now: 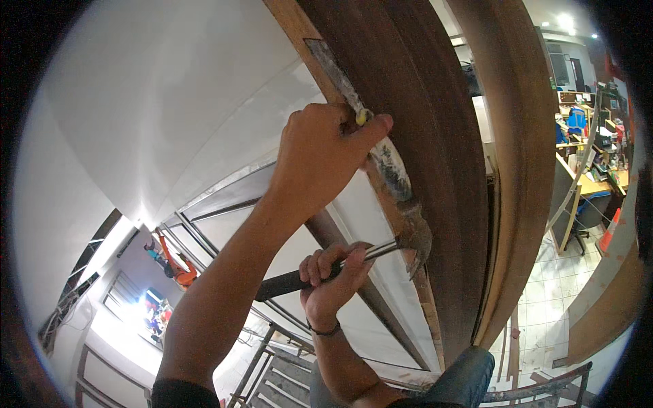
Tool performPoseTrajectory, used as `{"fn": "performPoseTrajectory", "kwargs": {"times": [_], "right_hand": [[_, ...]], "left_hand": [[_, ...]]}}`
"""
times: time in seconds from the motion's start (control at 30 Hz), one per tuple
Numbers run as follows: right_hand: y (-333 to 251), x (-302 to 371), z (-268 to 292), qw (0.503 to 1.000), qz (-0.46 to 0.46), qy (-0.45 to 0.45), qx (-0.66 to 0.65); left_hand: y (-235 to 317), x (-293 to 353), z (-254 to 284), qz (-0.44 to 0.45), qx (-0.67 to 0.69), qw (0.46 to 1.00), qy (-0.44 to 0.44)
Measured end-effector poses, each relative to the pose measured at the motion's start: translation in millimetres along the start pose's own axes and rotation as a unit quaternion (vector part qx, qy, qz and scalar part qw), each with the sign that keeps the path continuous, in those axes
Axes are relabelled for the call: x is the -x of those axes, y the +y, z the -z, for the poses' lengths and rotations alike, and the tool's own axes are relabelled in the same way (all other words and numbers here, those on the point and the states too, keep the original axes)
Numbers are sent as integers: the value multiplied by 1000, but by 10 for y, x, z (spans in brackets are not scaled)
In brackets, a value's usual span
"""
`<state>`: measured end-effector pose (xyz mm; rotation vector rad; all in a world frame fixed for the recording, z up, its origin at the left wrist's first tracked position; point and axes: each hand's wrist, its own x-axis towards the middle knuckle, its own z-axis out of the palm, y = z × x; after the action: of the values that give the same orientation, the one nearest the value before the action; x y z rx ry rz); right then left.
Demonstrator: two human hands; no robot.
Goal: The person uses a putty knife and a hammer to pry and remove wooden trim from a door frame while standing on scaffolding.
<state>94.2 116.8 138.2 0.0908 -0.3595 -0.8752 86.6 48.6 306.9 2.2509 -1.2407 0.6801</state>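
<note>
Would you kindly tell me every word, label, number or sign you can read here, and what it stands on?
No text can be read anywhere.
Hammer: no legible marking.
Dark wooden panel: no lettering shows.
Background desk: anything printed on the clutter is too small and blurred.

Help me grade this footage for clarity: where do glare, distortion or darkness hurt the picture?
In the head view, glare washes out the bright patch at lower left; the dark brown panel looks bowed, fitting fisheye bending; the rim falls to black; in that same view, the right hand and hammer head are legible.
</note>
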Motion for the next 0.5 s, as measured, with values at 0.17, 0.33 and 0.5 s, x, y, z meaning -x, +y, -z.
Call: {"fn": "performPoseTrajectory", "kwargs": {"times": [0.17,0.33,0.5], "right_hand": [[-64,-26,39,999,12,29,11],[27,-7,187,998,25,27,48],[-26,-36,51,994,-16,64,82]], "left_hand": [[26,6,-33,-3,0,1000,9],[49,1,-45,-14,23,999,20],[-37,-20,-37,-22,42,999,21]]}}
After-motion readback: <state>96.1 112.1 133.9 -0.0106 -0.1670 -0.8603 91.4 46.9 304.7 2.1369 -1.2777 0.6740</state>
